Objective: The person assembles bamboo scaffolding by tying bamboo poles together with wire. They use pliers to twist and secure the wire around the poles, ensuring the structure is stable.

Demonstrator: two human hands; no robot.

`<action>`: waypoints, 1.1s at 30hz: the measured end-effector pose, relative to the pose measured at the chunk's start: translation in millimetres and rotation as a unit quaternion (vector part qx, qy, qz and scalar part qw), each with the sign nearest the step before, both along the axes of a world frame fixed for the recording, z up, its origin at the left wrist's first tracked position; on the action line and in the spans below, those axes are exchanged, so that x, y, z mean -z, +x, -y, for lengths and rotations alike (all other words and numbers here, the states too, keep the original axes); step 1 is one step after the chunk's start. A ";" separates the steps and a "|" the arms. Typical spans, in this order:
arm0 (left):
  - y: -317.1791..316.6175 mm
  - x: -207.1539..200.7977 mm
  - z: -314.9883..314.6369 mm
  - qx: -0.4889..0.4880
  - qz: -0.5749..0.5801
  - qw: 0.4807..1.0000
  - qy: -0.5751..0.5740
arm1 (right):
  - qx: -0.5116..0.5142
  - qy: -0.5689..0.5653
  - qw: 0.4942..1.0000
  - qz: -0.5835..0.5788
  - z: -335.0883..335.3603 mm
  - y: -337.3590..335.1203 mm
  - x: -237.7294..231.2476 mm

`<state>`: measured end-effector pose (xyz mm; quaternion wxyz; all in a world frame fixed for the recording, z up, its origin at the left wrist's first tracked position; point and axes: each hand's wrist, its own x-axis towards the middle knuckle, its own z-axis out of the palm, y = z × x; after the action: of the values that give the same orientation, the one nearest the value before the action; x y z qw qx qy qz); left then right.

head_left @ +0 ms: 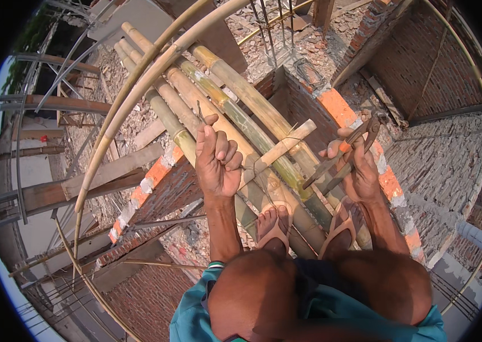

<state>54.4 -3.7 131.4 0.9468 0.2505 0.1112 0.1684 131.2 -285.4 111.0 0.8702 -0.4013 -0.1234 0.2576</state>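
The left hand [218,161] is raised over the bamboo poles [230,121], forearm nearly straight, palm side toward the viewer. Its fingers curl inward, pinching a thin dark strand [200,110] that projects upward. The right hand [362,174] is closed around a pincer-like tool [326,171], held diagonally, with its forearm angled up and leftward. Between the hands, a short bamboo crosspiece [284,147] lies across the poles, beneath hand level.
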 end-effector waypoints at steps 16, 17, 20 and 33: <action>25.7 -12.6 72.0 0.041 -0.047 0.993 0.097 | -0.101 -0.254 0.956 0.111 -31.4 -33.7 -7.6; 24.7 -15.7 67.0 0.041 -0.075 0.972 0.217 | -0.058 -0.245 0.959 0.133 -30.4 -32.6 -6.9; 27.6 -32.3 42.7 -0.026 -0.201 0.785 0.586 | -0.035 -0.305 0.937 0.166 -18.0 -23.7 -12.0; 53.8 -74.9 6.8 -0.030 -0.217 0.635 0.741 | 0.309 -0.239 0.806 0.444 -17.5 -5.3 -12.3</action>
<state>108.1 -10.5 206.4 0.3865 0.8937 0.1590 0.1631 125.9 -267.9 123.3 0.6305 -0.6845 -0.2996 -0.2100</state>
